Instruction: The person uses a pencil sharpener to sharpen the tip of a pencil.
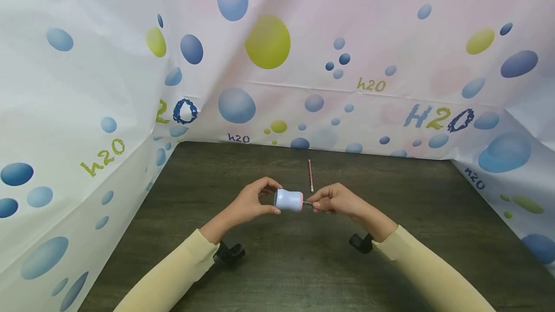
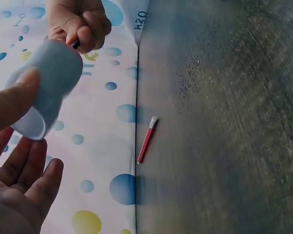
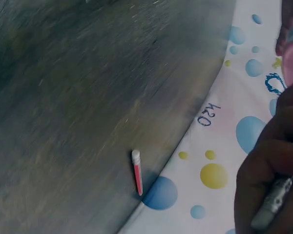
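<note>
Between thumb and fingertips, my left hand [image 1: 253,200] holds a light blue, waisted pencil sharpener [image 1: 289,200] on its side above the table. Its pink end faces right, towards my right hand [image 1: 337,200]. That hand pinches a dark, slim pencil [image 1: 307,202], whose front part meets the pink end; how deep it sits is hidden. A silvery, grey end of this pencil [image 3: 272,204] sticks out of my right hand in the right wrist view. The left wrist view shows the sharpener's rounded, pale other end near my left fingers.
A red pencil [image 1: 310,175] with a white eraser end lies on the dark wooden table [image 1: 243,162], beyond both hands. White sheeting [image 1: 204,81] with blue and green dots stands along the table's back and sides. A black strap mount [image 1: 230,253] sits at each wrist.
</note>
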### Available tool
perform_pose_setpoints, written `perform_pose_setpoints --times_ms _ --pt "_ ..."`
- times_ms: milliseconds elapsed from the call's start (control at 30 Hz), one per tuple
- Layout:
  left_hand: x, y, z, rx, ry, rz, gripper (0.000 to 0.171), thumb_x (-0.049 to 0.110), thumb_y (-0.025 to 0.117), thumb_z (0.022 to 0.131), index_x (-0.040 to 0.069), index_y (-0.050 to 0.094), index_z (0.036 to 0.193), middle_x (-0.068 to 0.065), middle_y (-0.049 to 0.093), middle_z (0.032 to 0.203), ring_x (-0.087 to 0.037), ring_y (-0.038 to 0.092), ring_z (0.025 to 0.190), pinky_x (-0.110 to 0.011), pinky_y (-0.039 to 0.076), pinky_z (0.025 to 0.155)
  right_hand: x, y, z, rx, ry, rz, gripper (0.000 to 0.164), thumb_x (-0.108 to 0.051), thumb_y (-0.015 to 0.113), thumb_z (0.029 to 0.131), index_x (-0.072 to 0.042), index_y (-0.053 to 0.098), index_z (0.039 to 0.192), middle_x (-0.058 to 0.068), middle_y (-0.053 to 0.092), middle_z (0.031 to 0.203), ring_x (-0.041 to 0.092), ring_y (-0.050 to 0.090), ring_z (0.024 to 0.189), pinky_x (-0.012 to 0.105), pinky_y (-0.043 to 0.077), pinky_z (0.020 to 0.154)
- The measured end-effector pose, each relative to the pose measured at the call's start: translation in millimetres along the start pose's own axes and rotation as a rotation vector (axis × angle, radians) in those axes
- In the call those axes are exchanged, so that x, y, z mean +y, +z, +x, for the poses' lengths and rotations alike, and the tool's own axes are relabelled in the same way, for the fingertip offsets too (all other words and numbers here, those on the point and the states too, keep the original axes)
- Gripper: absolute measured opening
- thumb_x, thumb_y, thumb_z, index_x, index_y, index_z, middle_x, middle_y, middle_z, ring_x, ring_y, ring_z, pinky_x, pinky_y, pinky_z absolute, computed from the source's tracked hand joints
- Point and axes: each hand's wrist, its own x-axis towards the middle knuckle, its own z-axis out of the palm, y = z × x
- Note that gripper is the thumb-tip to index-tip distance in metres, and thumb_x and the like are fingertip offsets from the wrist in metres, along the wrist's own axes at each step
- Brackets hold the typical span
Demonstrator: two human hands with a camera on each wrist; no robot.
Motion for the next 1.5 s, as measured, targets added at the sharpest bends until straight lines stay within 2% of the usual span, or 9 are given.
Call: perform_pose_setpoints --times_ms 167,300,500,667,767,933,1067,1167,1500 --pt "0.1 -2.7 3.8 -0.055 -0.019 -0.061 0.079 0.005 0.085 0.082 0.004 0.042 0.148 -0.022 0.052 0.145 -0.039 0.054 0.132 -0.056 0.049 0.110 0.4 3.4 0.4 0.096 -0.099 -0.092 0.027 -0.008 0.065 0.099 0.010 0.071 0.118 0.026 0.076 0.109 0.009 0.067 0.083 0.029 0.058 0.071" --pt "-4.1 -7.1 6.5 -0.124 -0.142 -0.099 0.090 0.021 0.079 0.092 0.004 0.025 0.161 -0.025 0.050 0.150 -0.041 0.055 0.135 -0.054 0.052 0.107 -2.7 5.8 -2.2 0.224 -0.153 -0.234 0.021 -0.007 0.068 0.097 0.004 0.076 0.113 0.026 0.076 0.112 0.026 0.075 0.094 0.028 0.060 0.074" --pt "-8.3 -7.8 8.3 -0.197 -0.358 -0.286 0.070 0.054 0.047 0.106 -0.007 0.058 0.138 -0.023 0.074 0.119 -0.034 0.074 0.109 -0.045 0.061 0.095 -2.1 12.3 -6.7 0.453 -0.480 -0.593 0.022 0.008 0.075 0.084 -0.005 0.082 0.101 0.010 0.079 0.092 0.021 0.069 0.077 0.020 0.051 0.060" --pt "-7.4 -6.1 9.1 -0.177 -0.339 -0.296 0.050 0.036 0.057 0.106 -0.009 0.066 0.127 -0.023 0.076 0.113 -0.027 0.076 0.100 -0.047 0.062 0.094 0.1 17.6 -5.5 0.540 -0.699 -0.750 0.027 0.015 0.077 0.076 -0.005 0.083 0.093 0.006 0.077 0.080 0.016 0.063 0.067 0.019 0.044 0.053" --pt "-5.6 -5.7 9.3 -0.113 -0.303 -0.273 0.039 0.024 0.066 0.102 -0.008 0.067 0.125 -0.024 0.074 0.117 -0.022 0.074 0.100 -0.046 0.062 0.094 -3.0 18.4 -5.7 0.512 -0.631 -0.716 0.024 0.014 0.076 0.079 -0.003 0.083 0.094 0.008 0.078 0.079 0.017 0.067 0.066 0.018 0.045 0.053" --pt "-4.0 -3.4 8.0 -0.024 -0.188 -0.181 0.037 0.015 0.078 0.092 -0.005 0.069 0.122 -0.022 0.073 0.116 -0.022 0.072 0.100 -0.037 0.063 0.086 -9.7 15.0 -7.2 0.340 -0.368 -0.506 0.017 0.007 0.070 0.089 0.001 0.080 0.102 0.017 0.080 0.095 0.016 0.074 0.073 0.019 0.044 0.055" --pt "-1.7 -1.1 4.4 0.006 -0.116 -0.105 0.041 0.013 0.084 0.086 0.000 0.070 0.122 -0.019 0.074 0.117 -0.027 0.073 0.103 -0.036 0.063 0.086 -10.1 9.0 -6.9 0.198 -0.201 -0.332 0.018 -0.001 0.067 0.096 0.004 0.078 0.109 0.023 0.078 0.097 0.003 0.052 0.058 0.021 0.037 0.051" --pt "0.8 -0.4 2.2 0.026 -0.088 -0.059 0.044 0.014 0.086 0.083 0.004 0.071 0.123 -0.017 0.073 0.119 -0.029 0.072 0.106 -0.040 0.062 0.089 -8.4 4.4 -5.1 0.126 -0.156 -0.247 0.021 -0.002 0.064 0.098 0.009 0.075 0.112 0.026 0.076 0.091 0.003 0.043 0.056 0.022 0.039 0.051" --pt "2.3 0.4 -0.6 0.030 -0.028 -0.013 0.047 0.014 0.087 0.081 0.005 0.070 0.124 -0.017 0.071 0.124 -0.038 0.068 0.114 -0.054 0.057 0.098 -2.7 0.7 -2.2 0.074 -0.092 -0.159 0.022 -0.004 0.063 0.099 0.009 0.074 0.114 0.022 0.076 0.087 0.009 0.057 0.066 0.030 0.053 0.058"
